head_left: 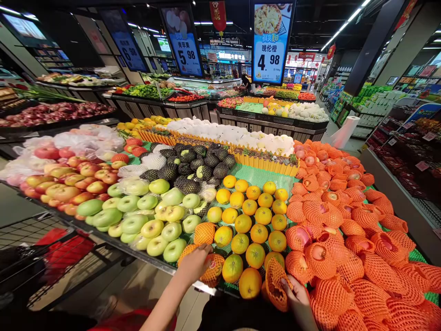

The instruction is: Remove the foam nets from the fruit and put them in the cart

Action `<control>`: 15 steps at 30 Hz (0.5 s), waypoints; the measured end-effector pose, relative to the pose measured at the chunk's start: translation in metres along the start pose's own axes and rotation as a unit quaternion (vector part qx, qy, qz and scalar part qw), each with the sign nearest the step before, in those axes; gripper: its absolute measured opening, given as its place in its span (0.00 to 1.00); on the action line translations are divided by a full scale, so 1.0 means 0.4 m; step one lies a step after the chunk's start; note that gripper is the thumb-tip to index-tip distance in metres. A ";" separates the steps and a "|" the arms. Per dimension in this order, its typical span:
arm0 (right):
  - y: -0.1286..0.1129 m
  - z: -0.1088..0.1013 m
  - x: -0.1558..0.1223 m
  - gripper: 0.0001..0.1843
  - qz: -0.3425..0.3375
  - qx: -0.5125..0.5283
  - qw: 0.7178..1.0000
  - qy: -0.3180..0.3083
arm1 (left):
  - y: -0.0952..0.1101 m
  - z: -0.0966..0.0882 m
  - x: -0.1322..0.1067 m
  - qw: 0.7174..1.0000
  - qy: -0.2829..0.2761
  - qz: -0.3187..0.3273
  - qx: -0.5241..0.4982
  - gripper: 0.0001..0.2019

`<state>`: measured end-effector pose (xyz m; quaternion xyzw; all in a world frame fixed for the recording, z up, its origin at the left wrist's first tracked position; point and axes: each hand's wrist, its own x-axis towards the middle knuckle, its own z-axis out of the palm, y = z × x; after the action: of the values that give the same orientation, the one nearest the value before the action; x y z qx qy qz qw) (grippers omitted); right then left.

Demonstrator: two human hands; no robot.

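Note:
My left hand (195, 263) rests closed on an orange in an orange foam net (212, 270) at the front edge of the fruit stand. My right hand (296, 294) grips an empty orange foam net sleeve (276, 282) beside the bare oranges (250, 220). The oranges lie in rows on green matting (257, 175). One more netted orange (204, 233) sits just behind my left hand.
Green apples (144, 214) and red apples (69, 181) lie to the left, dark netted fruit (193, 168) behind. A heap of orange-netted fruit (347, 230) fills the right. A red shopping cart (51, 257) stands at lower left. Price signs (270, 41) hang above; an aisle runs right.

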<state>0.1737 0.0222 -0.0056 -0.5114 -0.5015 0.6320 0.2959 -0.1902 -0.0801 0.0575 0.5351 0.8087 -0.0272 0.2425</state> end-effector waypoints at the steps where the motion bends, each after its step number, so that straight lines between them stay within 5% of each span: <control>1: 0.005 -0.001 0.000 0.31 -0.002 0.001 1.000 -0.001 | 0.000 -0.009 0.000 1.000 0.005 -0.010 0.004 0.14; 7: 0.038 -0.010 0.005 0.30 -0.019 0.004 1.000 -0.013 | 0.074 0.017 -0.023 0.996 -0.002 0.082 -0.024 0.13; 11: 0.057 -0.013 0.011 0.32 -0.028 -0.004 1.000 -0.010 | 0.139 0.071 -0.041 0.999 -0.016 0.039 0.004 0.16; 15: 0.066 -0.015 0.015 0.34 -0.048 -0.023 0.999 -0.001 | 0.148 0.050 -0.050 0.999 0.012 0.033 0.037 0.15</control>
<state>0.1811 0.0211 -0.0324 -0.4927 -0.5399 0.6061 0.3136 -0.1247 -0.0778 0.0612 0.5702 0.7920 -0.0433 0.2138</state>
